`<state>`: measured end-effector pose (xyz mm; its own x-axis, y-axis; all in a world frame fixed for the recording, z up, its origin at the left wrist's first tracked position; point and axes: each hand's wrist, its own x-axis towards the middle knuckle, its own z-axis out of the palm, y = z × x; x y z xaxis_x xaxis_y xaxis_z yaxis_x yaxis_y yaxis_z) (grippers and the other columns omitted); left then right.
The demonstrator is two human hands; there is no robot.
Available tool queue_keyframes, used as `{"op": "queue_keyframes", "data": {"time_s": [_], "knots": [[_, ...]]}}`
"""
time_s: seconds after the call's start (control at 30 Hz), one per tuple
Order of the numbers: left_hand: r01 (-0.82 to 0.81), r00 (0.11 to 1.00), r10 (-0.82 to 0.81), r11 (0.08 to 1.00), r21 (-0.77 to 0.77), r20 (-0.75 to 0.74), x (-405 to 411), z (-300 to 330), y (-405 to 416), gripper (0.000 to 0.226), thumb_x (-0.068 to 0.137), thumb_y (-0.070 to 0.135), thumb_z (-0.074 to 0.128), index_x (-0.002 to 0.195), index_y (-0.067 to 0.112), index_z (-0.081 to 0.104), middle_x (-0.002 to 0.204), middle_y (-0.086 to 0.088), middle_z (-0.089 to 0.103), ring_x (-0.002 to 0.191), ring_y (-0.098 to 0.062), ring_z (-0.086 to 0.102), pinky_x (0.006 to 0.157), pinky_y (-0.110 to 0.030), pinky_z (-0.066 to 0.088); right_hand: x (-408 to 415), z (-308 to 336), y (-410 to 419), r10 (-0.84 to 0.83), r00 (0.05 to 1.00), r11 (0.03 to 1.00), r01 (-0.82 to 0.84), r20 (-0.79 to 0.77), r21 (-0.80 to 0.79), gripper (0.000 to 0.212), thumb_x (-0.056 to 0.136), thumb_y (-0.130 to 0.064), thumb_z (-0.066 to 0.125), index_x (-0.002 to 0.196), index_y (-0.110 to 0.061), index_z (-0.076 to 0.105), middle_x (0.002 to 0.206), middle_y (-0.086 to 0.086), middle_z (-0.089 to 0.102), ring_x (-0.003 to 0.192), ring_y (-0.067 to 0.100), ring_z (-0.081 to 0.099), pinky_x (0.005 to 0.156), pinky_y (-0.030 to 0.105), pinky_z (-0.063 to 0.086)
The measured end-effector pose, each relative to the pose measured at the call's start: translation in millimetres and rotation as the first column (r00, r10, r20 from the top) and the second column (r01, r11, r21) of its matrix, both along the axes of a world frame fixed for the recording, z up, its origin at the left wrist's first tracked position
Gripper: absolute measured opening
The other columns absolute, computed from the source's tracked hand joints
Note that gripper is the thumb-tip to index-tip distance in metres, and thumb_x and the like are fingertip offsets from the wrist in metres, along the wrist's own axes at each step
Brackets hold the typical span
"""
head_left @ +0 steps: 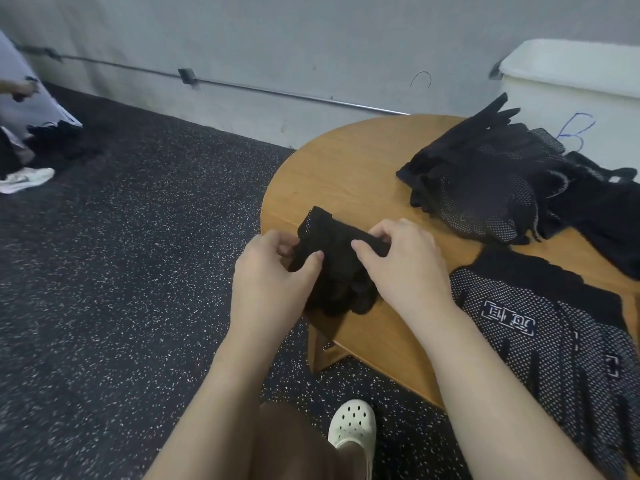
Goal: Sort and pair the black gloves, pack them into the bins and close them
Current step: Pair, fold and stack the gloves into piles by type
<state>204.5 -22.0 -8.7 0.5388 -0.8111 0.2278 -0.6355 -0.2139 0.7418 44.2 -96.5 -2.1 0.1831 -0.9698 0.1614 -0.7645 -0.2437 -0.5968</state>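
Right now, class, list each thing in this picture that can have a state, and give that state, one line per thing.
Left hand: pinching the held glove.
Right hand: pinching the held glove.
Held glove: bunched, at the table edge.
Glove pile: loose heap, unsorted.
Flat gloves: laid flat, dotted side up.
Bin: lid on, marked B.
Table: standing, gloves on it.

Round wooden table [349, 168] on a dark speckled floor [138, 237]. Resting on it: a bunched black glove [332, 268] at the near-left edge, a heap of dotted black gloves [485, 188] far right, and flat dotted gloves [554, 341] near right, overhanging the edge.
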Motion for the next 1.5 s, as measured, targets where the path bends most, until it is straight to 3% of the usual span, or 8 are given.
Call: {"op": "queue_keyframes", "data": {"time_s": [0.27,0.4,0.53,0.73,0.97,1.2,1.37,1.5], "knots": [[0.232,0.972,-0.234,0.970,0.070,0.022,11,9,-40,0.061,0.102,0.037,0.061,0.157,0.024,0.039,0.152,0.004,0.052,0.144,-0.018,0.039,0.122,-0.047,0.024,-2,7,7,0.030,0.995,0.999,-0.033,-0.092,-0.027,0.029,0.099,-0.049,0.059,0.110,-0.023,0.066,0.104,-0.009,0.057,0.099,0.019,0.058,0.078,0.035,0.046],[0.323,0.942,-0.328,0.943,0.075,0.070,7,5,-42,0.046,0.103,0.028,0.060,0.148,0.029,0.054,0.144,0.006,0.059,0.143,-0.017,0.043,0.123,-0.050,0.022,-5,14,25,0.122,0.978,0.951,-0.165,-0.171,-0.261,0.037,0.098,-0.044,0.057,0.122,-0.017,0.064,0.123,-0.003,0.059,0.121,0.020,0.048,0.098,0.041,0.047],[0.318,0.945,-0.321,0.946,0.057,0.056,13,-1,-37,0.041,0.103,0.024,0.059,0.143,0.030,0.059,0.137,0.007,0.063,0.137,-0.016,0.049,0.121,-0.052,0.028,3,8,40,0.364,0.898,0.909,-0.401,-0.249,-0.117,0.056,0.105,-0.044,0.041,0.154,-0.018,0.041,0.163,-0.003,0.035,0.154,0.013,0.021,0.124,0.030,0.014],[0.316,0.917,-0.310,0.949,-0.016,-0.250,27,9,-47,0.033,0.098,0.030,0.069,0.131,0.029,0.066,0.099,0.015,0.063,0.090,0.005,0.062,0.097,-0.031,0.049,2,-10,40,0.418,0.824,0.889,-0.458,-0.382,-0.015,0.067,0.108,-0.048,0.019,0.165,-0.018,0.001,0.173,-0.004,-0.007,0.156,0.008,-0.015,0.125,0.029,-0.011],[0.304,0.937,-0.278,0.947,0.101,-0.210,25,16,-52,0.029,0.095,0.042,0.069,0.067,0.037,0.064,0.063,0.019,0.060,0.072,-0.014,0.058,0.106,-0.063,0.042,-1,-12,41,0.431,0.817,0.882,-0.471,-0.384,-0.010,0.076,0.103,-0.059,0.018,0.165,-0.021,-0.003,0.172,-0.008,-0.013,0.154,0.003,-0.022,0.124,0.026,-0.015],[0.167,0.978,-0.158,0.985,0.055,-0.136,28,3,-55,0.049,0.093,0.055,0.068,0.076,0.008,0.069,0.081,0.003,0.062,0.095,-0.010,0.057,0.108,-0.045,0.035,-1,-13,41,0.437,0.820,0.877,-0.479,-0.370,-0.026,0.077,0.102,-0.059,0.018,0.165,-0.020,-0.002,0.172,-0.007,-0.012,0.154,0.003,-0.022,0.123,0.025,-0.016],[0.060,0.995,-0.051,0.993,0.107,-0.084,28,1,-48,0.038,0.087,0.057,0.072,0.069,0.024,0.068,0.101,0.001,0.064,0.120,-0.024,0.049,0.112,-0.047,0.025,-2,-14,40,0.438,0.818,0.876,-0.481,-0.373,-0.024,0.077,0.102,-0.060,0.016,0.165,-0.022,-0.005,0.171,-0.009,-0.014,0.153,0.002,-0.024,0.121,0.023,-0.018],[0.152,0.973,-0.139,0.987,-0.056,0.181,23,1,-33,0.019,0.099,0.033,0.064,0.117,0.028,0.068,0.129,0.007,0.061,0.129,-0.019,0.052,0.119,-0.045,0.023,-1,-14,40,0.436,0.817,0.877,-0.480,-0.379,-0.028,0.077,0.102,-0.060,0.017,0.165,-0.021,-0.005,0.171,-0.008,-0.015,0.152,0.002,-0.025,0.117,0.021,-0.022]]}}
